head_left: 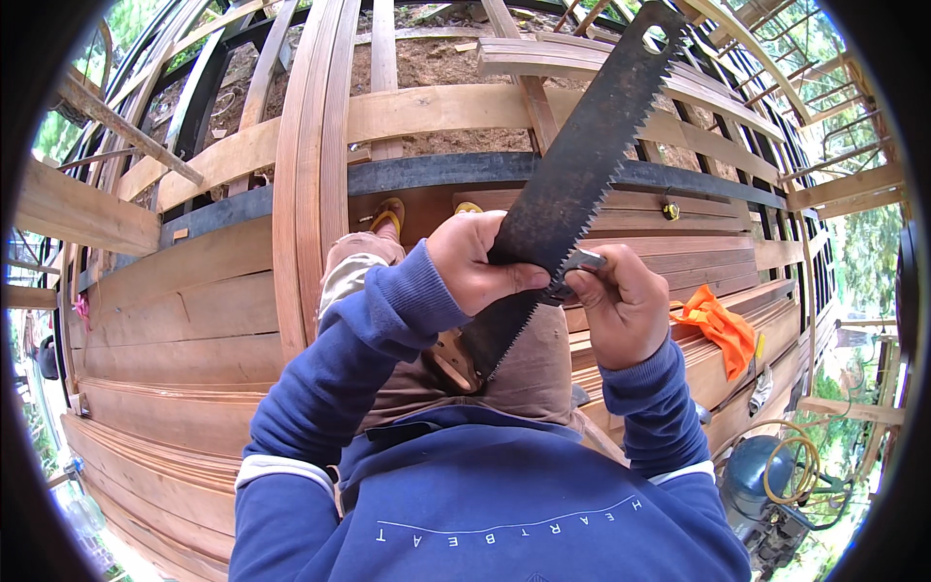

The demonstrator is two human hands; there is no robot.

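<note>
A hand saw [577,160] with a dark, worn blade slants up and to the right across my lap. Its toothed edge faces right, and its wooden handle [448,364] rests between my thighs. My left hand [480,267] grips the blade, thumb lying across its face near the teeth. At the toothed edge, my right hand [621,306] pinches a small grey metal tool [582,262]. That tool meets the teeth just beside my left thumb. Fingers cover most of it, so its exact kind is hidden.
Stacked planks [175,315] lie to the left and right. Open timber framing [436,112] over bare soil stretches ahead. A small yellow-black tape measure [671,210] and an orange cloth [722,325] rest on boards at right. A blue tank [752,470] with a yellow hose [807,456] stands lower right.
</note>
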